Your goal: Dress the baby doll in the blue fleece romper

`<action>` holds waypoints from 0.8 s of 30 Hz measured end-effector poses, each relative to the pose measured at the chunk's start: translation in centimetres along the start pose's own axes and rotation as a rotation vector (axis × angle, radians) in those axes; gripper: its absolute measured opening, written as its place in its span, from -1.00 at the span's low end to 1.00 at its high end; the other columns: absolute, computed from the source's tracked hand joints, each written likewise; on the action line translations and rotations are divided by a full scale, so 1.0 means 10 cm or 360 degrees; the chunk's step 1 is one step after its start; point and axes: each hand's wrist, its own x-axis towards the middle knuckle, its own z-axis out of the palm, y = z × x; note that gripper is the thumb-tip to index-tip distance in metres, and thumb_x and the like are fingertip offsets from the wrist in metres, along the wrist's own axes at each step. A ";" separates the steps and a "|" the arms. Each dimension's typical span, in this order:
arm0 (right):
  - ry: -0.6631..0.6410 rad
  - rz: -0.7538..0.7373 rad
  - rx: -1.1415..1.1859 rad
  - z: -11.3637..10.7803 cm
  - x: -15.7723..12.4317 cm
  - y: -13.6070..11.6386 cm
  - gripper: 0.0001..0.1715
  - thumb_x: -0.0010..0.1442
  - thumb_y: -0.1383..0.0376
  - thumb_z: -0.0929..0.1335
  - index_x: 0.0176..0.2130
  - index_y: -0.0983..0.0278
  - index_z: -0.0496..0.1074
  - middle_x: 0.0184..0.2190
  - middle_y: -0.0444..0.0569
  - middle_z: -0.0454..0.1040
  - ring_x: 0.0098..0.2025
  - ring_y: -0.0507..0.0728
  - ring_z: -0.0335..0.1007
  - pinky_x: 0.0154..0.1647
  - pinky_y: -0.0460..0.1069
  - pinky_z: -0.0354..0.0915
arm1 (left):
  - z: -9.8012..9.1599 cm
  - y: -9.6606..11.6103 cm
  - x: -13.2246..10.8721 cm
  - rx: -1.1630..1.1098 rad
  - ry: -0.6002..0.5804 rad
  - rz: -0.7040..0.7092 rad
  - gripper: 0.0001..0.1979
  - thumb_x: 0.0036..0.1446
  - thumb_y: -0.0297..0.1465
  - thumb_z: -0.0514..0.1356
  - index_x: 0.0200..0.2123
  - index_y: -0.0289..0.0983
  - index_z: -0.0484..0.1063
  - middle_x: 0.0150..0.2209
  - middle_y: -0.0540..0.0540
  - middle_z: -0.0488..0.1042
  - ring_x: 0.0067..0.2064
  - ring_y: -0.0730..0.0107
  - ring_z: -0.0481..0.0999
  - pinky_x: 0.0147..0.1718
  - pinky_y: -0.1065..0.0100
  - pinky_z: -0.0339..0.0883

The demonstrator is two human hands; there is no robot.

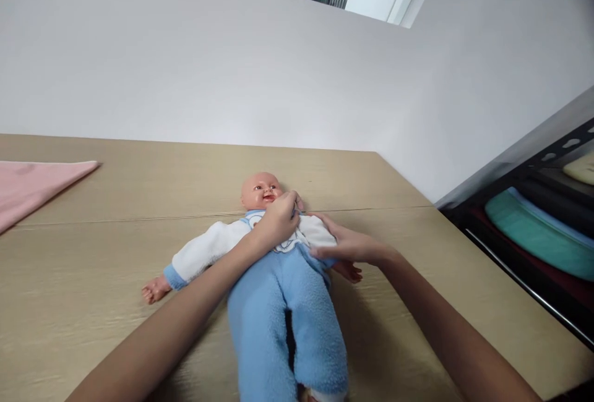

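A baby doll (262, 192) lies on its back on the wooden table, its head toward the wall. It wears a white top with blue cuffs and fuzzy blue trousers (288, 309). My left hand (283, 216) is closed at the doll's neck and shoulder on the right side, fingertips pressed together; what they pinch is hidden. My right hand (346, 241) is open, with thumb and fingers apart around the doll's sleeve on the right. One doll arm stretches out to the left; the other rests by its side, partly behind my right hand.
A pink cloth (37, 185) lies on the table (116, 266) at the far left. Beyond the table rises a white wall (232, 68). At the right stands a black rack (510, 247) holding folded green and dark fabrics.
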 end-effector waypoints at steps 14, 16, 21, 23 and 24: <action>-0.0318 -0.0251 -0.1246 -0.51 -0.01 0.10 -0.17 0.08 0.31 0.57 0.31 0.05 0.49 0.07 0.02 0.64 0.01 0.36 0.58 0.03 0.13 0.42 | -0.11 0.24 -0.25 0.0342 -0.0022 -0.0048 -0.91 0.43 -0.42 0.16 -0.03 -0.24 0.36 -0.08 -0.24 0.51 0.00 -0.06 0.46 0.03 -0.02 0.40; -0.0283 -0.0229 -0.1263 -0.52 -0.04 0.19 -0.22 0.14 0.26 0.56 0.32 0.08 0.48 0.13 0.06 0.60 0.09 0.36 0.55 0.14 0.17 0.39 | -0.17 0.33 -0.35 0.0442 -0.0010 -0.0035 -0.84 0.48 -0.31 0.15 0.00 -0.26 0.39 -0.01 -0.29 0.49 0.08 -0.12 0.42 0.10 -0.08 0.37; -0.0066 -0.0295 -0.1326 -0.46 -0.16 0.33 -0.26 0.23 0.21 0.53 0.34 0.11 0.39 0.22 0.13 0.54 0.25 0.43 0.46 0.30 0.33 0.30 | -0.29 0.56 -0.66 0.0448 0.0078 0.0002 -0.81 0.51 -0.26 0.15 0.05 -0.21 0.44 0.12 -0.26 0.49 0.19 -0.11 0.38 0.19 -0.10 0.29; 0.0142 -0.0358 -0.1430 -0.33 -0.25 0.30 -0.30 0.26 0.20 0.51 0.32 0.15 0.40 0.24 0.19 0.52 0.30 0.50 0.40 0.38 0.44 0.18 | -0.34 0.62 -0.80 0.0394 0.0185 0.0013 -0.86 0.52 -0.31 0.15 0.04 -0.18 0.43 0.16 -0.22 0.49 0.21 -0.06 0.38 0.22 -0.08 0.25; 0.0248 -0.0403 -0.1447 -0.24 -0.32 0.27 -0.33 0.28 0.20 0.50 0.32 0.16 0.40 0.27 0.22 0.49 0.33 0.52 0.36 0.42 0.48 0.12 | -0.36 0.64 -0.87 0.0374 0.0250 0.0011 -0.87 0.52 -0.33 0.14 0.04 -0.17 0.43 0.16 -0.21 0.49 0.21 -0.04 0.40 0.22 -0.07 0.24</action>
